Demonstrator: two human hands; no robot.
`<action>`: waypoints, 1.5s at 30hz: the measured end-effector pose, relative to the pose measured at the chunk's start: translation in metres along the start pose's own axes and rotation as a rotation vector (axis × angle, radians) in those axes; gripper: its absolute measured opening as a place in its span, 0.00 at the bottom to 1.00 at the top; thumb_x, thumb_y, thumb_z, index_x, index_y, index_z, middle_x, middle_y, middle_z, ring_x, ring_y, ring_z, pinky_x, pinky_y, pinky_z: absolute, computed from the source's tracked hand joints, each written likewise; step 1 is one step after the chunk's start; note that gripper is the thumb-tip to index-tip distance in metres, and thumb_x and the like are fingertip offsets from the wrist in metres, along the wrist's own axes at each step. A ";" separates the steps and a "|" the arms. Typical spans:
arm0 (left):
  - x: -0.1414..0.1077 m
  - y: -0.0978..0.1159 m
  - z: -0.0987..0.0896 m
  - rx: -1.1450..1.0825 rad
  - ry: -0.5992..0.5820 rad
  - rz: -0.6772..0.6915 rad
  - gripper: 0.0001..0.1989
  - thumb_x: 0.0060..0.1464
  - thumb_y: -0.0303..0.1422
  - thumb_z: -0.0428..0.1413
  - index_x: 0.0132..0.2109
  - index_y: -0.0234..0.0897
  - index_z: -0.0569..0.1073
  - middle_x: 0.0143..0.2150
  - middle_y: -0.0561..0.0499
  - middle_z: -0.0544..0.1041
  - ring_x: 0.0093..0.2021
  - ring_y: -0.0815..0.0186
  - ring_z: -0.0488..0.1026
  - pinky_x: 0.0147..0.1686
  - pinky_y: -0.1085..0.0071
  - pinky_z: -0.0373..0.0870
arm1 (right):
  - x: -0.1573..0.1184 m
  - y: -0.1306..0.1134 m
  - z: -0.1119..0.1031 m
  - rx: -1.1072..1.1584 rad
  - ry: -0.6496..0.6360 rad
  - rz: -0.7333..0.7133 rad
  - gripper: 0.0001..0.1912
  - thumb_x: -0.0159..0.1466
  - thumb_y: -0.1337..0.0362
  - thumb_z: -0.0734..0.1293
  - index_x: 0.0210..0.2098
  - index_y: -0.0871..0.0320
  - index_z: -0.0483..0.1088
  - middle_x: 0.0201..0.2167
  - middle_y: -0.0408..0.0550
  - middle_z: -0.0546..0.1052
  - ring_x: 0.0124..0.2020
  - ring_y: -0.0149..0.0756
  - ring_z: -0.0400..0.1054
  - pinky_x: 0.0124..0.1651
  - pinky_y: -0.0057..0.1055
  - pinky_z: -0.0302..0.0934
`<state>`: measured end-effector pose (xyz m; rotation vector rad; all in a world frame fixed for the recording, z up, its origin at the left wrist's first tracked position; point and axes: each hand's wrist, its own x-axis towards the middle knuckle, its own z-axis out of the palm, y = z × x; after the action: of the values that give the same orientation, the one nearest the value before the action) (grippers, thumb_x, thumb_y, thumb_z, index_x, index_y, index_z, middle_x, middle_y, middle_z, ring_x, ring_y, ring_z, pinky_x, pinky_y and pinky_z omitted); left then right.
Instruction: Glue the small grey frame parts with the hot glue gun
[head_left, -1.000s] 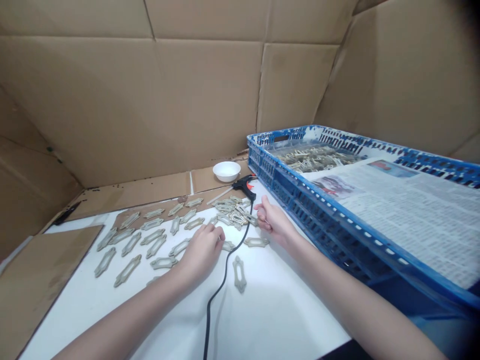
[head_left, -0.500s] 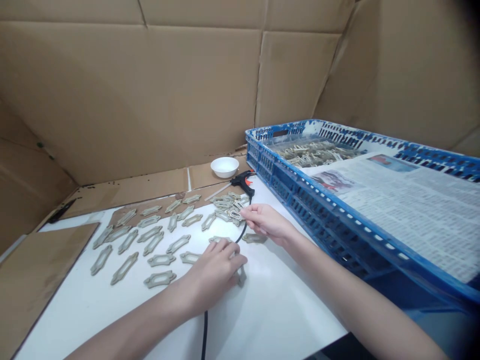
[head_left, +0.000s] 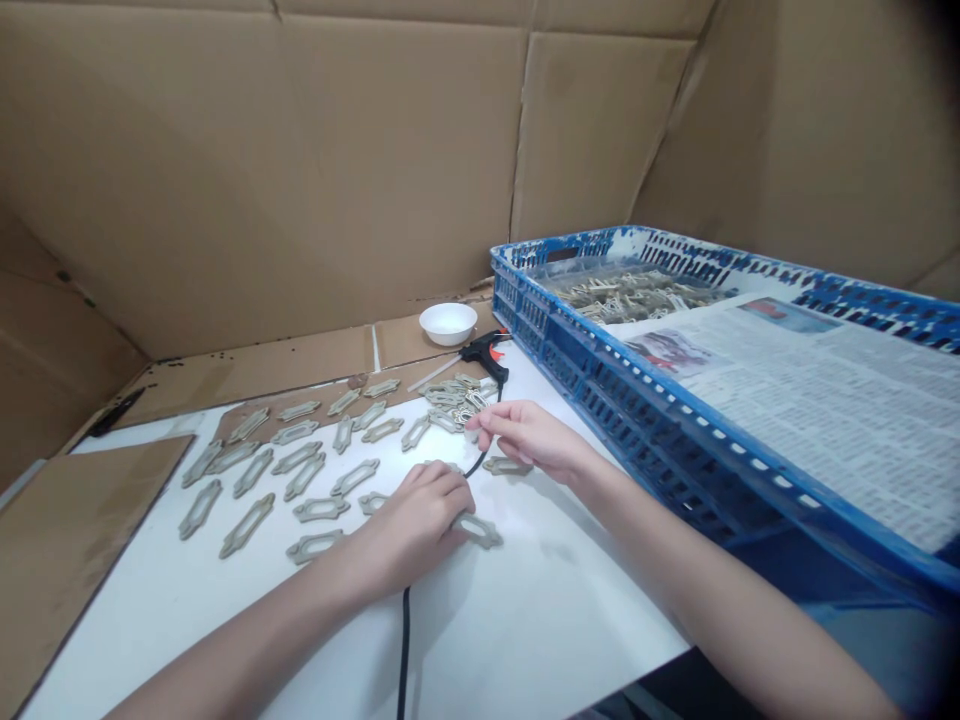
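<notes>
My left hand is closed, palm down, above the white tabletop. A small greyish label-holder frame with a long open window juts out from under its fingers, gripped at one end. Beyond it, my right hand has thumb and forefinger pinched together beside the pile of label-holder frames. A pale bit shows at the fingertips, too small to name. Just below this hand lies another single frame. Several more frames are spread over the table to the left.
A black hot glue gun rests behind the pile, its cord running under my left hand. Behind stands a white bowl. On the right, a blue crate holds newspaper and many metal parts. Cardboard walls enclose the table.
The frame at my left hand has turned and shows more fully. My right fingers have shifted slightly left and down, away from the shiny frames on the pile.
</notes>
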<state>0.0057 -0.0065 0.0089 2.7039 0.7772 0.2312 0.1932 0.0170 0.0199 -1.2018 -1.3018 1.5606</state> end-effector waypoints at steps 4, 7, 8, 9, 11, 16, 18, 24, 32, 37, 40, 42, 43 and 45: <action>0.003 0.002 0.001 -0.034 0.141 -0.138 0.07 0.48 0.29 0.51 0.38 0.38 0.68 0.34 0.49 0.71 0.40 0.61 0.65 0.41 0.65 0.61 | -0.003 -0.002 0.003 -0.021 0.012 -0.028 0.07 0.54 0.62 0.62 0.27 0.61 0.63 0.20 0.41 0.72 0.11 0.17 0.46 0.13 0.19 0.35; 0.002 0.003 -0.003 -0.089 0.362 -0.286 0.07 0.49 0.31 0.50 0.38 0.38 0.67 0.34 0.49 0.70 0.38 0.63 0.66 0.38 0.68 0.62 | -0.006 -0.005 0.005 -0.036 0.037 -0.056 0.07 0.54 0.62 0.62 0.26 0.59 0.59 0.18 0.40 0.72 0.11 0.19 0.46 0.13 0.19 0.36; 0.002 0.003 -0.004 -0.102 0.423 -0.333 0.07 0.49 0.31 0.50 0.37 0.38 0.66 0.33 0.50 0.70 0.36 0.64 0.66 0.36 0.69 0.62 | -0.007 -0.006 0.006 -0.045 0.035 -0.059 0.08 0.54 0.61 0.62 0.26 0.59 0.59 0.18 0.40 0.73 0.11 0.19 0.47 0.13 0.19 0.37; 0.002 0.002 -0.006 -0.115 0.469 -0.376 0.06 0.49 0.32 0.50 0.37 0.38 0.66 0.32 0.51 0.70 0.35 0.65 0.66 0.35 0.70 0.63 | -0.008 -0.006 0.007 -0.059 0.031 -0.058 0.09 0.54 0.60 0.62 0.27 0.58 0.59 0.17 0.40 0.72 0.11 0.20 0.47 0.13 0.19 0.37; 0.001 0.002 -0.007 -0.153 0.519 -0.444 0.06 0.49 0.33 0.50 0.37 0.38 0.65 0.30 0.53 0.69 0.31 0.67 0.66 0.32 0.72 0.63 | -0.010 -0.005 0.009 -0.122 0.038 -0.057 0.10 0.54 0.58 0.63 0.27 0.58 0.59 0.13 0.37 0.69 0.11 0.20 0.47 0.14 0.19 0.39; 0.001 0.004 -0.008 -0.236 0.569 -0.487 0.08 0.50 0.34 0.51 0.38 0.38 0.64 0.30 0.54 0.70 0.29 0.70 0.67 0.30 0.75 0.63 | -0.014 -0.004 0.016 -0.351 0.065 -0.087 0.09 0.53 0.59 0.64 0.24 0.59 0.65 0.10 0.34 0.59 0.12 0.22 0.52 0.16 0.20 0.45; 0.001 0.005 -0.008 -0.223 0.583 -0.469 0.08 0.50 0.34 0.51 0.39 0.38 0.65 0.31 0.54 0.71 0.30 0.69 0.68 0.30 0.75 0.64 | -0.016 -0.005 0.019 -0.427 0.061 -0.078 0.09 0.53 0.59 0.64 0.24 0.60 0.67 0.11 0.35 0.59 0.12 0.22 0.52 0.17 0.21 0.47; 0.000 0.003 -0.002 -0.134 0.617 -0.301 0.09 0.52 0.30 0.50 0.42 0.38 0.66 0.38 0.52 0.73 0.36 0.69 0.70 0.36 0.74 0.64 | -0.024 -0.010 0.023 -0.644 0.152 -0.125 0.08 0.54 0.61 0.63 0.24 0.60 0.68 0.14 0.37 0.61 0.17 0.25 0.56 0.22 0.23 0.49; -0.002 0.003 0.005 -0.058 0.593 -0.187 0.09 0.54 0.29 0.49 0.44 0.39 0.66 0.37 0.51 0.74 0.37 0.68 0.70 0.36 0.74 0.65 | -0.026 -0.006 0.024 -0.786 0.208 -0.166 0.08 0.55 0.61 0.61 0.24 0.57 0.67 0.23 0.43 0.71 0.27 0.32 0.63 0.29 0.25 0.52; -0.003 0.006 0.006 -0.126 0.567 -0.239 0.09 0.53 0.28 0.49 0.43 0.40 0.67 0.37 0.51 0.74 0.35 0.68 0.70 0.35 0.74 0.65 | -0.026 -0.004 0.027 -0.847 0.231 -0.158 0.07 0.56 0.61 0.60 0.24 0.57 0.63 0.24 0.43 0.72 0.28 0.33 0.64 0.29 0.25 0.51; -0.002 0.008 0.005 -0.179 0.552 -0.288 0.08 0.53 0.29 0.49 0.41 0.40 0.67 0.37 0.52 0.74 0.35 0.68 0.70 0.33 0.74 0.65 | -0.026 -0.003 0.029 -0.870 0.271 -0.146 0.08 0.55 0.60 0.61 0.23 0.56 0.61 0.21 0.41 0.70 0.25 0.31 0.62 0.27 0.25 0.50; -0.002 0.009 0.002 -0.221 0.545 -0.317 0.07 0.53 0.29 0.50 0.41 0.40 0.67 0.37 0.53 0.74 0.34 0.68 0.70 0.33 0.75 0.65 | -0.026 -0.003 0.029 -0.851 0.305 -0.152 0.10 0.53 0.59 0.63 0.22 0.56 0.59 0.19 0.39 0.68 0.23 0.30 0.60 0.25 0.24 0.48; -0.002 0.009 0.001 -0.246 0.541 -0.329 0.07 0.53 0.29 0.49 0.41 0.40 0.67 0.37 0.53 0.73 0.34 0.69 0.70 0.33 0.75 0.65 | -0.025 -0.003 0.028 -0.825 0.321 -0.163 0.11 0.52 0.58 0.64 0.21 0.56 0.59 0.19 0.39 0.67 0.23 0.29 0.60 0.25 0.24 0.48; -0.001 0.008 -0.002 -0.307 0.533 -0.349 0.07 0.52 0.30 0.50 0.40 0.40 0.67 0.36 0.53 0.73 0.34 0.69 0.69 0.34 0.75 0.64 | -0.022 -0.003 0.026 -0.728 0.326 -0.173 0.14 0.50 0.57 0.66 0.20 0.57 0.58 0.17 0.38 0.65 0.21 0.28 0.58 0.24 0.23 0.48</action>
<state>0.0083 -0.0129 0.0129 2.1852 1.2246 0.9239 0.1743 -0.0103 0.0280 -1.6355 -1.7489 0.7221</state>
